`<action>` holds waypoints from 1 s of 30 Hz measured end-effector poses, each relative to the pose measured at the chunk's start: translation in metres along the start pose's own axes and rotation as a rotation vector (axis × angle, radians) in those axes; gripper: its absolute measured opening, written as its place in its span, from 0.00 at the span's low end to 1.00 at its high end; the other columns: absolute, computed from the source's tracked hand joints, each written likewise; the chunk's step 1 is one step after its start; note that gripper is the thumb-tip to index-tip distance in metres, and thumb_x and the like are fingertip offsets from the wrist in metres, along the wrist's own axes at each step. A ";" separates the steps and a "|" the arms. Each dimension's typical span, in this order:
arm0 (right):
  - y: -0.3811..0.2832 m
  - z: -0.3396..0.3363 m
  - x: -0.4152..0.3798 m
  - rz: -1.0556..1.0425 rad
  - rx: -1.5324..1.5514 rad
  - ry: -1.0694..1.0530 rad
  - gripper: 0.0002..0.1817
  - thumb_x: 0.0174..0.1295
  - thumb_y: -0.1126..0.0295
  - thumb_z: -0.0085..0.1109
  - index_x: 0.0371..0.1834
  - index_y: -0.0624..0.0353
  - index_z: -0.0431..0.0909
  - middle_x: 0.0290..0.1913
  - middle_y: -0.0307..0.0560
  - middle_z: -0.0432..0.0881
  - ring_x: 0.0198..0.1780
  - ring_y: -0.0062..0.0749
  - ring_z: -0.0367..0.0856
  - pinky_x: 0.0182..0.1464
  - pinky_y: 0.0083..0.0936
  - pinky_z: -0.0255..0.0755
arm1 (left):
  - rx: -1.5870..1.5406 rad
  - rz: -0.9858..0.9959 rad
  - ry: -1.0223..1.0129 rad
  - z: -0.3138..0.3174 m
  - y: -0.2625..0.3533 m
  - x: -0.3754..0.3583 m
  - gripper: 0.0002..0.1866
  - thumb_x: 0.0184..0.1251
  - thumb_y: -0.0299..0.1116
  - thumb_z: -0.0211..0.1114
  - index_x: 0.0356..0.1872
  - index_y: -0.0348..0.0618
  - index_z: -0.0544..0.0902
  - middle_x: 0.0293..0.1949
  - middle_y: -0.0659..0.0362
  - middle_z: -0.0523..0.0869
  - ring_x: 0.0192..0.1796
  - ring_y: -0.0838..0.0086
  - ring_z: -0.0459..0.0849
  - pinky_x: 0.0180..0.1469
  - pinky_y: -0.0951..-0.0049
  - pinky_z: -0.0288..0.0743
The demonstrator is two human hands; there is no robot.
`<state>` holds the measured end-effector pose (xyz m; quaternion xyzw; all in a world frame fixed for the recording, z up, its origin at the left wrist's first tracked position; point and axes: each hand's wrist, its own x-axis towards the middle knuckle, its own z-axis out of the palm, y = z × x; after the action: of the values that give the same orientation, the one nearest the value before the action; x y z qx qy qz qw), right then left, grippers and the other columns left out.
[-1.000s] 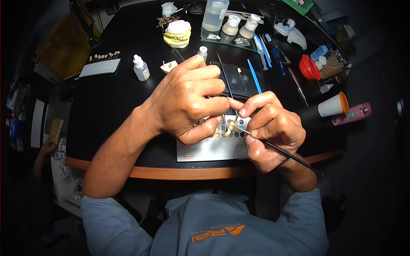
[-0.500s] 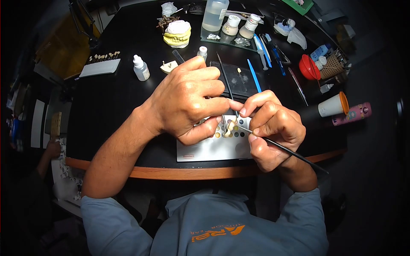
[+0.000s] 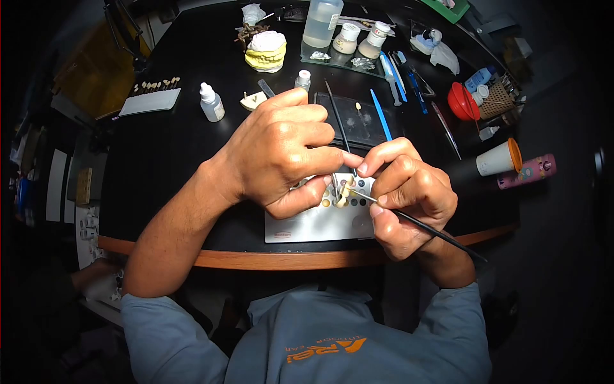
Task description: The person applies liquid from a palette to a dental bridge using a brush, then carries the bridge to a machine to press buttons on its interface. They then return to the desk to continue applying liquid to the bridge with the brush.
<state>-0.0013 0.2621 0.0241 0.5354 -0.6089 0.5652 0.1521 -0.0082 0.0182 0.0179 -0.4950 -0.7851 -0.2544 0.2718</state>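
My left hand [image 3: 288, 144] is closed round what look like metal tweezers, mostly hidden by the palm; their grey end [image 3: 265, 88] sticks out above the hand. At their tip is a small tooth-coloured dental piece [image 3: 344, 192], like a bridge of a few teeth. My right hand [image 3: 416, 198] pinches a thin brush [image 3: 435, 231] with a black handle, its tip at the dental piece. The forefingers of both hands meet above it. Below lies a white palette [image 3: 313, 228] with several round coloured spots, partly covered by my hands.
Behind my hands lies a dark tray [image 3: 374, 131] with another brush [image 3: 335, 112] and a blue stick [image 3: 381, 115]. A dropper bottle [image 3: 212, 102] and a tooth shade set [image 3: 150, 101] stand left. Jars [image 3: 346, 40] are at the back; a cup [image 3: 495, 159] is right. A co-worker's arm [image 3: 96, 274] shows far left.
The brush in my right hand has shifted slightly, its handle end moving a little left. My left hand is almost still. At far left, the co-worker's hand has moved down.
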 end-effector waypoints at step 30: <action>-0.004 0.001 0.000 0.000 0.034 -0.006 0.07 0.40 0.84 0.60 0.24 0.64 0.75 0.25 0.46 0.80 0.41 0.45 0.87 0.55 0.53 0.91 | -0.037 0.005 0.034 0.002 -0.001 0.000 0.17 0.44 0.42 0.65 0.34 0.50 0.93 0.21 0.64 0.69 0.26 0.67 0.69 0.34 0.63 0.60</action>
<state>0.0026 0.2622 0.0258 0.5395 -0.5997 0.5739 0.1413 -0.0093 0.0194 0.0161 -0.4976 -0.7742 -0.2768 0.2766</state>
